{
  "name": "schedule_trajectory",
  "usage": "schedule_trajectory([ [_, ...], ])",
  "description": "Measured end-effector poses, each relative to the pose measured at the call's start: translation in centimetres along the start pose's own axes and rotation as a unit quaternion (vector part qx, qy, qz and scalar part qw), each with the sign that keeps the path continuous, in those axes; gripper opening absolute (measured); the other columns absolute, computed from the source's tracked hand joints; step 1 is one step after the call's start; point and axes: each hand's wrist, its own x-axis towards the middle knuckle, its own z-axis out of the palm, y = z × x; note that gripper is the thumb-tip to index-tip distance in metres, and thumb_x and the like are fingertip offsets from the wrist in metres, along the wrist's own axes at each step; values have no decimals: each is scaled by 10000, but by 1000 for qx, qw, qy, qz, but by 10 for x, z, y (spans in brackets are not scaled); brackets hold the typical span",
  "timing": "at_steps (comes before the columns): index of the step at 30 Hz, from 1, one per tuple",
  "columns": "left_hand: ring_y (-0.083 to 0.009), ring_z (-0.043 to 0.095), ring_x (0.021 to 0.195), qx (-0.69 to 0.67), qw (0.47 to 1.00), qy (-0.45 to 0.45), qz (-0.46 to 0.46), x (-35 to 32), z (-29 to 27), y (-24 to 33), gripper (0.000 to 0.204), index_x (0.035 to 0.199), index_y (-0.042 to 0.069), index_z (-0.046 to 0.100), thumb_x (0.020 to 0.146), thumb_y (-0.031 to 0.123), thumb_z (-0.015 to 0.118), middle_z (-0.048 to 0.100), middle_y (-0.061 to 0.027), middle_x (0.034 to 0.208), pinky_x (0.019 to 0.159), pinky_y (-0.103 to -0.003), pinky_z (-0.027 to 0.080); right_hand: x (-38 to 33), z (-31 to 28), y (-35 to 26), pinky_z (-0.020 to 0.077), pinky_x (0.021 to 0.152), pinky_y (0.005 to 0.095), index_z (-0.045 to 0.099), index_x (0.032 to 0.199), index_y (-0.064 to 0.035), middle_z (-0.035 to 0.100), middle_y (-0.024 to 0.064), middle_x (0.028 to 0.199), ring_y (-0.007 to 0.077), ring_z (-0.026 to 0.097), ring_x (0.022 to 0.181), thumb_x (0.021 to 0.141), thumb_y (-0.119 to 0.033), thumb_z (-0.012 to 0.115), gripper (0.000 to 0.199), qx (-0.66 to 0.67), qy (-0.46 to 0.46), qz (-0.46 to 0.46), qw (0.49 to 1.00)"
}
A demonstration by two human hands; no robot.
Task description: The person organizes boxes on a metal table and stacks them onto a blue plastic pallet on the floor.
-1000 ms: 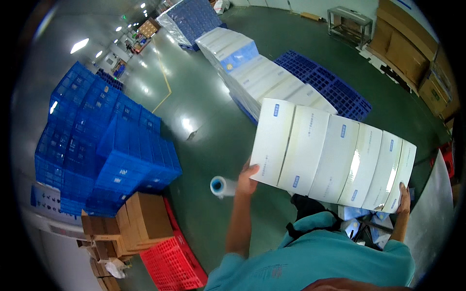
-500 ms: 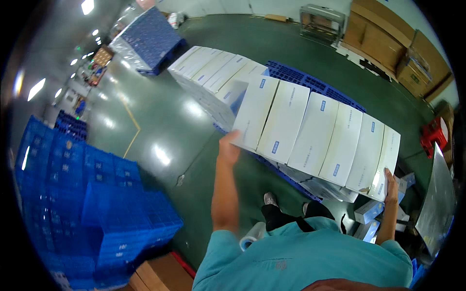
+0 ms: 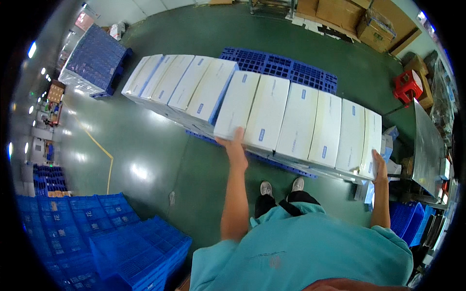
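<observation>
A row of white boxes (image 3: 298, 123), six side by side, is held between the two hands. Its near left corner is gripped by the left hand (image 3: 234, 149), with the thumb laid against the end box and the other fingers mostly hidden. Its right end is pressed by the right hand (image 3: 380, 167), whose fingers are curled along the side of the last box; part of that grip is hidden too. Whether the row's weight is carried by the fingers or by what lies beneath cannot be told.

Just beyond the left fingers and to their left, a second row of boxes (image 3: 179, 85) is lined up, close to the held row's left end. Behind the held row, farther out than both sets of fingers, a blue pallet (image 3: 291, 70) is laid flat on the floor (image 3: 145, 131). The edge of another pallet (image 3: 201, 137) is seen low, to the left of the left fingers.

To the right of the right fingers, a metal table (image 3: 428, 145) is placed, with a red stool (image 3: 408, 86) beyond it. Blue crates (image 3: 141, 247) are stacked below and to the left of the left fingers. Between the hands and nearer the body, two shoes (image 3: 266, 188) are seen.
</observation>
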Motion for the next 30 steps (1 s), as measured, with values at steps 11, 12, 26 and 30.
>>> schedule_trajectory([
  [11, -326, 398, 1146, 35, 997, -13, -65, 18, 21, 19, 828, 1339, 166, 147, 765, 397, 697, 375, -150, 1279, 801, -569, 364, -2, 14, -3, 543, 702, 308, 551, 1145, 24, 661, 108, 971, 194, 658, 783, 860, -316, 629, 451, 66, -17, 18, 998],
  [12, -329, 394, 1149, 34, 997, -25, -66, 20, 20, 18, 820, 1329, 164, 150, 764, 401, 695, 364, -153, 1288, 816, -576, 355, -5, 15, -5, 545, 694, 308, 551, 1143, 27, 663, 109, 968, 195, 661, 772, 860, -315, 630, 451, 62, -9, 17, 998],
  [26, -299, 342, 1211, 51, 991, -47, -112, 30, 32, 11, 1028, 1411, 105, -43, 773, 508, 655, 335, -119, 1373, 901, -551, 296, -7, 22, 5, 533, 705, 282, 528, 1178, 37, 644, 133, 995, 198, 655, 806, 845, -325, 618, 500, 55, 33, -8, 998],
  [30, -278, 342, 1215, 51, 993, -45, -97, 23, 25, 7, 1013, 1436, 117, -4, 780, 546, 636, 333, -88, 1391, 930, -522, 288, -11, 23, 2, 537, 678, 283, 520, 1189, 43, 642, 142, 986, 205, 655, 789, 845, -348, 619, 530, 31, 33, 14, 999],
])
